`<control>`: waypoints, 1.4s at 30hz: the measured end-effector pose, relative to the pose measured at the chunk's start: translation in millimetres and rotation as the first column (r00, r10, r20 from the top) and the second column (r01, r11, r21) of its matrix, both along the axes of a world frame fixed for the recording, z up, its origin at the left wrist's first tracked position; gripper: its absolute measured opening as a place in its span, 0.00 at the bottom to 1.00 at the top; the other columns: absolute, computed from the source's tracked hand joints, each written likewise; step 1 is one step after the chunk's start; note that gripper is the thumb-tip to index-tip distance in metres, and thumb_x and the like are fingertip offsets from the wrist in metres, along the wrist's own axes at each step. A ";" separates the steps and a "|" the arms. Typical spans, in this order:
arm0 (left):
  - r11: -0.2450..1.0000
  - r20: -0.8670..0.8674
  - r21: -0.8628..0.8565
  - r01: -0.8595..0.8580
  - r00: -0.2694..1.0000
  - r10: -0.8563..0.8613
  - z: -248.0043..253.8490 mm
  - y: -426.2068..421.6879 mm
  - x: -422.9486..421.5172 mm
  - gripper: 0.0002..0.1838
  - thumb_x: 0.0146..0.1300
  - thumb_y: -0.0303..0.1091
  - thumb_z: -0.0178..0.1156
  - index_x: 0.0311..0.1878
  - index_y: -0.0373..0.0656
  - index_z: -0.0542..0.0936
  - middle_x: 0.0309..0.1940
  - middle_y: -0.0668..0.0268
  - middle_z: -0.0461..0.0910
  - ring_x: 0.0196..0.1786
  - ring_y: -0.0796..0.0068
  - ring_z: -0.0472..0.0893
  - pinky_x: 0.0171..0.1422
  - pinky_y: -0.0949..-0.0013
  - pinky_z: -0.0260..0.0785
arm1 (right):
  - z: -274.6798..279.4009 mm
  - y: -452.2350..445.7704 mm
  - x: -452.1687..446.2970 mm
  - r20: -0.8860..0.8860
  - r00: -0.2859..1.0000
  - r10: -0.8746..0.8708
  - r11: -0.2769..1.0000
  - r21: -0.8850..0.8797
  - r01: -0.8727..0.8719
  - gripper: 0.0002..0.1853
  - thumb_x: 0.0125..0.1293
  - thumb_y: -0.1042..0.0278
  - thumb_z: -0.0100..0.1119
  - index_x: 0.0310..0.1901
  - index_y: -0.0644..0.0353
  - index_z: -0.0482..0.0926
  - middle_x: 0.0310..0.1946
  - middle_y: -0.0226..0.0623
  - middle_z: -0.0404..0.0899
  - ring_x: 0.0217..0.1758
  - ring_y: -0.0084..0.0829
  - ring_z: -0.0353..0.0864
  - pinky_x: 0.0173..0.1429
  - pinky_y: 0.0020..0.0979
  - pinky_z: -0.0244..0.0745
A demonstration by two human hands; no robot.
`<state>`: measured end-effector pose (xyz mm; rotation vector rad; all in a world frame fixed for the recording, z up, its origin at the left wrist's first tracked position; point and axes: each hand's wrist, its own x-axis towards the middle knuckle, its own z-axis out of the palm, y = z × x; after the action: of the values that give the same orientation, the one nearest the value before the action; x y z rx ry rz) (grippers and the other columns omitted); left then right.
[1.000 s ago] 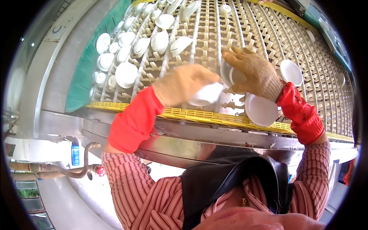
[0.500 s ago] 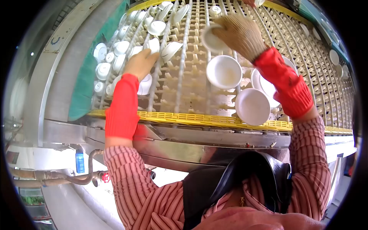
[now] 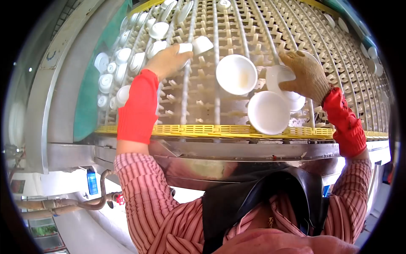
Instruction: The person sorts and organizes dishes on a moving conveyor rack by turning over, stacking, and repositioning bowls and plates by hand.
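Note:
My left hand [image 3: 169, 61], in a tan glove and red sleeve cover, is closed on a white bowl [image 3: 185, 48] that shows at its fingertips. Just right of it a tilted white bowl [image 3: 202, 45] rests on the pegged conveyor [image 3: 203, 97]. My right hand [image 3: 305, 72], gloved alike, has its thumb and fingers round the rim of a white bowl [image 3: 277, 76]. Below that hand another bowl [image 3: 295, 101] is partly covered. Two white bowls lie face up nearby: one with a brownish stain [image 3: 237, 75], the other close to the yellow edge [image 3: 269, 113].
Several small white dishes [image 3: 105, 83] stand among the pegs at the left, beside a green curtain [image 3: 91, 89]. A yellow strip [image 3: 203, 129] and a metal ledge [image 3: 237, 150] run along the front. More dishes [image 3: 374, 65] lie at the far right.
My left hand has moved slightly right and up, to a bowl. My right hand has come down and right, away from the upper bowl. The dishes and conveyor have shifted left.

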<state>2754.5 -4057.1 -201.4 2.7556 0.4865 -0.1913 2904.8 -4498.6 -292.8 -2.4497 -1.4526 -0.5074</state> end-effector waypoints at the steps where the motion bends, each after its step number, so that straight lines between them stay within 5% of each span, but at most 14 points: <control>1: 0.982 -0.056 0.184 0.032 0.998 -0.022 23.2 -37.6 -10.1 0.46 0.76 0.71 0.60 0.77 0.36 0.79 0.65 0.43 0.88 0.69 0.42 0.86 0.77 0.52 0.75 | -5.6 -12.2 0.2 -0.099 0.995 -0.033 0.999 -0.031 0.030 0.46 0.69 0.44 0.77 0.81 0.62 0.74 0.60 0.54 0.90 0.65 0.50 0.91 0.72 0.50 0.84; 5: 0.962 -0.178 0.252 0.106 0.982 -0.062 28.9 -100.8 -28.0 0.35 0.75 0.59 0.67 0.71 0.39 0.83 0.59 0.49 0.90 0.65 0.53 0.88 0.72 0.54 0.78 | -18.6 -31.8 7.0 -0.292 0.940 -0.174 0.984 -0.023 0.175 0.34 0.78 0.49 0.70 0.76 0.62 0.78 0.57 0.53 0.91 0.63 0.52 0.92 0.70 0.52 0.85; 8: 0.679 0.138 0.596 0.429 0.778 -0.613 9.0 -145.0 -41.4 0.29 0.68 0.51 0.75 0.66 0.45 0.88 0.54 0.53 0.91 0.64 0.57 0.86 0.75 0.55 0.74 | -5.6 -28.7 13.2 -0.385 0.848 -0.365 0.931 -0.185 0.316 0.28 0.81 0.50 0.65 0.71 0.64 0.79 0.49 0.52 0.93 0.56 0.50 0.94 0.63 0.53 0.88; 12: 0.575 0.100 0.641 0.508 0.687 -0.720 -8.4 -182.8 -44.8 0.22 0.61 0.46 0.77 0.55 0.48 0.92 0.48 0.60 0.90 0.60 0.56 0.84 0.77 0.53 0.71 | 19.3 -13.0 45.3 -0.671 0.712 -0.207 0.956 0.016 0.293 0.29 0.83 0.44 0.62 0.66 0.64 0.82 0.43 0.53 0.93 0.53 0.49 0.95 0.58 0.51 0.90; 13: 0.559 0.090 0.648 0.517 0.677 -0.730 -17.8 -181.9 -40.4 0.20 0.61 0.46 0.77 0.53 0.48 0.92 0.48 0.61 0.90 0.59 0.56 0.84 0.78 0.52 0.70 | 22.8 1.1 36.9 -0.782 0.618 -0.080 0.834 0.287 0.471 0.28 0.79 0.49 0.68 0.68 0.62 0.83 0.49 0.53 0.93 0.56 0.50 0.94 0.62 0.50 0.89; 14: 0.541 0.077 0.653 0.530 0.664 -0.744 -25.7 -180.6 -35.1 0.19 0.61 0.46 0.77 0.51 0.48 0.92 0.47 0.62 0.90 0.57 0.55 0.84 0.79 0.52 0.70 | 11.1 9.4 63.3 -0.333 0.943 0.011 0.897 0.420 0.138 0.27 0.76 0.54 0.71 0.69 0.61 0.83 0.52 0.53 0.92 0.57 0.51 0.94 0.63 0.50 0.89; 15: 0.596 0.046 0.553 0.582 0.693 -0.719 -30.2 -177.2 -29.5 0.14 0.63 0.42 0.74 0.49 0.46 0.92 0.44 0.62 0.89 0.57 0.52 0.86 0.76 0.49 0.73 | 2.5 15.4 89.4 0.206 0.967 0.149 0.911 0.351 -0.216 0.27 0.74 0.59 0.73 0.71 0.60 0.83 0.56 0.54 0.91 0.59 0.51 0.93 0.65 0.50 0.89; 19: 0.841 0.247 0.331 0.427 0.821 -0.514 -21.5 -170.8 -39.7 0.11 0.71 0.35 0.68 0.52 0.44 0.93 0.47 0.59 0.92 0.59 0.55 0.88 0.72 0.51 0.78 | 28.7 71.5 73.7 -0.059 0.989 0.133 0.924 0.369 -0.102 0.26 0.73 0.69 0.72 0.71 0.63 0.82 0.57 0.54 0.91 0.56 0.52 0.94 0.63 0.47 0.91; 23: 0.940 0.434 -0.340 -0.038 0.880 0.193 9.6 -134.0 -67.4 0.13 0.78 0.34 0.60 0.55 0.44 0.92 0.52 0.55 0.92 0.58 0.54 0.89 0.69 0.57 0.81 | 23.9 57.7 38.7 -0.769 0.401 0.498 0.780 0.599 0.180 0.25 0.82 0.63 0.66 0.74 0.67 0.81 0.58 0.54 0.92 0.54 0.39 0.96 0.65 0.32 0.92; 25: 0.976 0.434 -0.211 -0.059 0.889 0.148 24.6 -99.7 -82.2 0.18 0.83 0.39 0.57 0.57 0.40 0.91 0.50 0.58 0.92 0.53 0.62 0.90 0.62 0.62 0.82 | 16.7 32.3 31.1 -0.796 0.101 0.597 0.740 0.594 0.315 0.27 0.85 0.56 0.65 0.75 0.66 0.81 0.63 0.47 0.92 0.59 0.34 0.96 0.67 0.31 0.91; 30: 0.911 0.240 0.300 -0.284 0.947 0.216 35.5 -64.8 -105.7 0.24 0.80 0.46 0.62 0.68 0.38 0.87 0.56 0.45 0.90 0.59 0.48 0.89 0.69 0.57 0.79 | -2.6 -23.0 50.2 -0.764 0.638 0.100 0.980 0.187 0.070 0.37 0.85 0.45 0.63 0.82 0.65 0.72 0.67 0.52 0.89 0.65 0.39 0.93 0.68 0.36 0.89; 33: 0.724 0.393 0.689 0.017 0.831 -0.393 15.4 -119.2 -100.9 0.32 0.60 0.48 0.82 0.62 0.38 0.88 0.54 0.51 0.90 0.61 0.46 0.86 0.68 0.47 0.77 | -30.1 -33.0 59.3 -0.565 0.818 0.111 0.983 0.183 -0.007 0.45 0.79 0.36 0.67 0.84 0.63 0.70 0.70 0.56 0.87 0.68 0.47 0.91 0.72 0.41 0.86; 40: 0.344 0.015 0.527 0.777 0.396 -0.918 -2.1 -248.7 -51.0 0.24 0.52 0.36 0.80 0.55 0.43 0.91 0.51 0.56 0.89 0.62 0.48 0.86 0.73 0.49 0.78 | 16.8 9.1 25.3 -0.499 0.866 -0.038 0.980 -0.190 -0.067 0.46 0.70 0.27 0.72 0.71 0.64 0.81 0.56 0.57 0.92 0.58 0.51 0.94 0.66 0.47 0.88; 42: 0.506 0.082 0.294 0.811 0.506 -0.858 -20.0 -239.8 -55.2 0.19 0.58 0.31 0.76 0.54 0.43 0.92 0.52 0.57 0.89 0.62 0.51 0.87 0.71 0.52 0.79 | 20.0 11.0 26.0 -0.554 0.832 -0.026 0.973 -0.205 -0.106 0.47 0.70 0.25 0.70 0.71 0.64 0.81 0.55 0.56 0.92 0.56 0.51 0.95 0.63 0.48 0.89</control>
<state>2699.3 -4296.9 -221.4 2.9154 -1.0309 -0.0445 2930.8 -4487.6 -272.8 -2.4225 -1.3507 0.3886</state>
